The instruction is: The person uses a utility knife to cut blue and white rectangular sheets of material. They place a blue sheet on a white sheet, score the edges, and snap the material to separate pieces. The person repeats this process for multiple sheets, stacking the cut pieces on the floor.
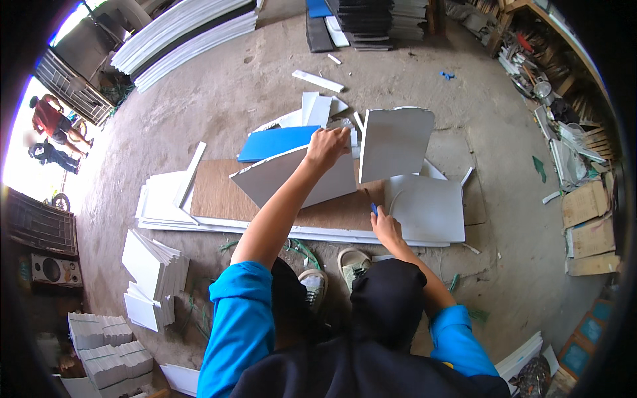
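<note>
My left hand (328, 147) is closed on the upper edge of a white foam-like board (305, 176), which tilts up from a brown board (222, 189). Just to its right, another white panel (396, 146) stands raised at an angle; what supports it is hidden. My right hand (387, 225) is closed around a small blue-handled cutter (373, 209), its thin tip pointing away from me over the brown board. Beside that hand, a white sheet (428, 209) lies flat at the right end of the work stack. A blue board (275, 143) rests behind the tilted one.
White offcuts (315, 109) lie on the concrete floor (232, 86) beyond the work. Cut white pieces (154, 272) are stacked at the left, with bundles (109, 351) nearer. Long sheets (192, 33) are piled far left, dark sheets (365, 23) far back. Flattened cardboard (587, 222) lines the right.
</note>
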`<state>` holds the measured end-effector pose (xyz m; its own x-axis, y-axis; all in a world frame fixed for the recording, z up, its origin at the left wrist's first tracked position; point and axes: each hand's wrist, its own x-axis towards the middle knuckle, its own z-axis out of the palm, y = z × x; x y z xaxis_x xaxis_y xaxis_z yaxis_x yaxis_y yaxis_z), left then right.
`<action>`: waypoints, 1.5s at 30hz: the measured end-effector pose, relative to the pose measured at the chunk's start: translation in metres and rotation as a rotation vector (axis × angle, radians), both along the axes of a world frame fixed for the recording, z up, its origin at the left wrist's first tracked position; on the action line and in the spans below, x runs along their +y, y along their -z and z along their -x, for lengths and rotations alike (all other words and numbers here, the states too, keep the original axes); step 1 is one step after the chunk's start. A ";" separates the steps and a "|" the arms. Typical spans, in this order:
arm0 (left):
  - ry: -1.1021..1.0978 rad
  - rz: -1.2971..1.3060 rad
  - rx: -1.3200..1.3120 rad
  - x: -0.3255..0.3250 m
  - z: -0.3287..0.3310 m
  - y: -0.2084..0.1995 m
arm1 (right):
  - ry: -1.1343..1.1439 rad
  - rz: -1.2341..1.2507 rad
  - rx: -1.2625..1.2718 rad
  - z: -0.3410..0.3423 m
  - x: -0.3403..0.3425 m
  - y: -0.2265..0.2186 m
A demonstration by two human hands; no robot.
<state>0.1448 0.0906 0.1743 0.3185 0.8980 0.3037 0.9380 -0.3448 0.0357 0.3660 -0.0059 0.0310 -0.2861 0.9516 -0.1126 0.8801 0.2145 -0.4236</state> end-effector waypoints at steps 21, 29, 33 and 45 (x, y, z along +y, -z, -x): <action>-0.091 -0.239 -0.864 -0.131 0.089 -0.110 | -0.582 -0.530 0.620 0.138 0.077 -0.250; -0.212 -0.264 -0.962 -0.157 0.124 -0.098 | -0.529 -0.402 0.618 0.168 0.047 -0.244; -0.816 -0.163 -0.630 -0.158 0.152 -0.058 | -0.302 -0.368 0.784 0.152 0.070 -0.224; -0.813 0.545 -1.062 -0.170 0.189 0.047 | 0.263 0.664 0.793 0.096 0.083 -0.096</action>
<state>-0.0445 -0.0792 0.1276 -0.4817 0.7968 -0.3649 0.3117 0.5449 0.7784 0.2698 0.0770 0.1273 -0.2997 0.8108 -0.5028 0.2864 -0.4262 -0.8581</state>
